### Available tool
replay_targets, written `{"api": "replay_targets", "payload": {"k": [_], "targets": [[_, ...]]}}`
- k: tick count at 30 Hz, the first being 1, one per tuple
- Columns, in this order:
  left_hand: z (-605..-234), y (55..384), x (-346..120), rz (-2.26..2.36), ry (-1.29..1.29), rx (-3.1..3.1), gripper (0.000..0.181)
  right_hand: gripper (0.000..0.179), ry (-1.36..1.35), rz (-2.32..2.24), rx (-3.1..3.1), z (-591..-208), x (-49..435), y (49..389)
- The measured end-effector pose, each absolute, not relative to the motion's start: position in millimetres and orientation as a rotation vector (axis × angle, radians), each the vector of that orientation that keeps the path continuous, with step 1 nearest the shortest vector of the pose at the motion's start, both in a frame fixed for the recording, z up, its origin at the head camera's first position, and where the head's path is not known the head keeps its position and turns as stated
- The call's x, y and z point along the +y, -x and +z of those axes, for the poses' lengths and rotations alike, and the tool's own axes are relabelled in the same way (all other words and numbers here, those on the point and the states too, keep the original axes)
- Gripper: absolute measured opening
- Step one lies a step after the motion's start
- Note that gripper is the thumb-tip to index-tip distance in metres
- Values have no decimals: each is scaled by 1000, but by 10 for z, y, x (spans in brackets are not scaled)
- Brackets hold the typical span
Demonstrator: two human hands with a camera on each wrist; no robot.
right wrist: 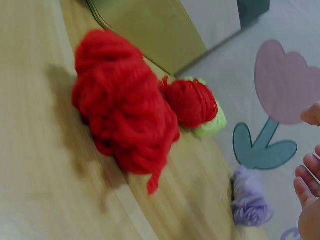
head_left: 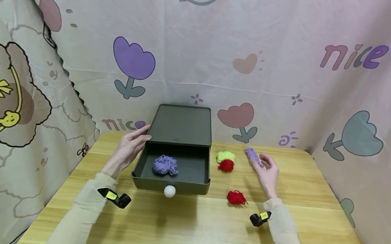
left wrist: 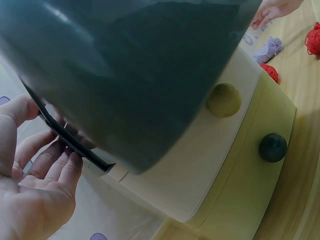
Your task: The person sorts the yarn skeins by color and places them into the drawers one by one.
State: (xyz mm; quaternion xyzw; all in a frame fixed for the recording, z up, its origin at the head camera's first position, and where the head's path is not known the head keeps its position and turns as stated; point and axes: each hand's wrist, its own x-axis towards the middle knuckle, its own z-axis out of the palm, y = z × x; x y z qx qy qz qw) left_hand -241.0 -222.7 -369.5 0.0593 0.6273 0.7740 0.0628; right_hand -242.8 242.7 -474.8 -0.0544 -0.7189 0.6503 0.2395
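A dark grey drawer box (head_left: 183,125) stands on the table with its drawer (head_left: 191,171) pulled out, and a purple yarn bundle (head_left: 165,165) lies inside. My left hand (head_left: 127,151) touches the box's left upper edge, fingertips against its side in the left wrist view. At the right, my right hand (head_left: 268,173) is beside a second purple yarn bundle (head_left: 253,156). The right wrist view shows a gap between that bundle and the loosely bent fingers (right wrist: 306,185). A red yarn bundle (head_left: 236,197) lies nearer the front.
Another red yarn bundle (head_left: 226,165) lies against a yellow-green one (head_left: 225,156), right of the box. A white round knob (head_left: 169,191) juts from the drawer front. Behind the wooden table (head_left: 207,230) hangs a printed cloth (head_left: 193,60).
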Motion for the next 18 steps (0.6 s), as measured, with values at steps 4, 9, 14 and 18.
{"api": "replay_targets", "payload": {"k": [4,9,14,18], "targets": [[-3694,2413,-2227,2333,-187,1900,64,47,184,1770,-1968,-4680,2447,2373],[-3688,2412,-2226,2318,-189,1914,64,49,245,1706,-2033,-4684,2482,2366],[-3689,2411,-2227,2328,-170,1898,64,53,289,1672,-2063,-4900,2588,2527],[-3692,2415,-2227,2332,-160,1895,64,55,314,1630,-2100,-5030,2651,2603]]}}
